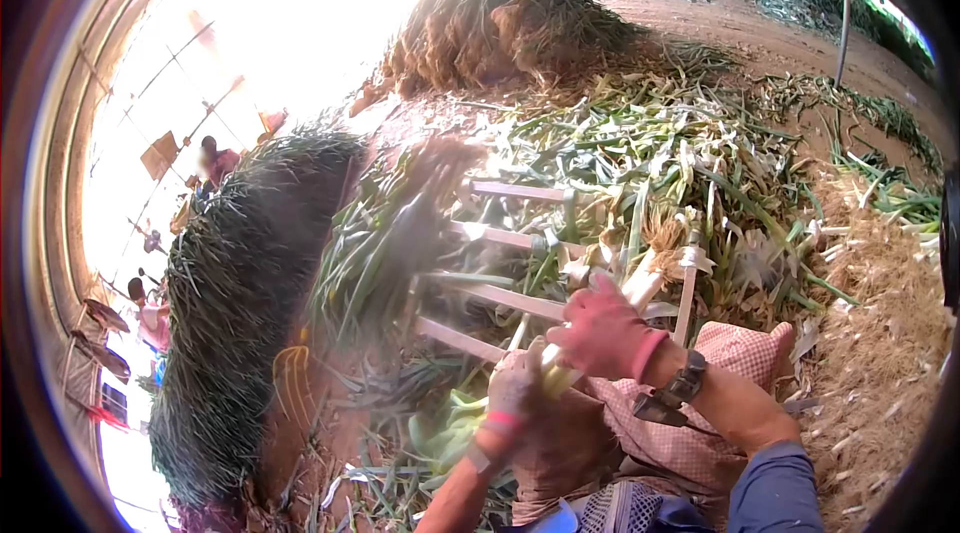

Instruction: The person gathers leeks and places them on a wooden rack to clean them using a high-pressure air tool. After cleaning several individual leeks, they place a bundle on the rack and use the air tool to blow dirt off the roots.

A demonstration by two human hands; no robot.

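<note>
My left hand (513, 383), in a greyish glove with a pink band at the wrist, is closed round the pale stalks of green onions (556, 379), whose leaves hang towards the lower left. Just to its right, my right hand (605, 331), in a red glove, is closed at the same stalks near their white ends; what its fingers grip is not clear. A dark watch (686, 378) is on the right wrist. Behind the hands stands a wooden slatted rack (510, 297), with a bunch of green onions (375, 248) on its left side.
A tall green onion pile (255, 293) stands at the left, another (490, 23) at the back. Leaf scraps (680, 143) cover the ground beyond the rack; root trimmings (870, 363) lie at the right. People (218, 161) are at the far left.
</note>
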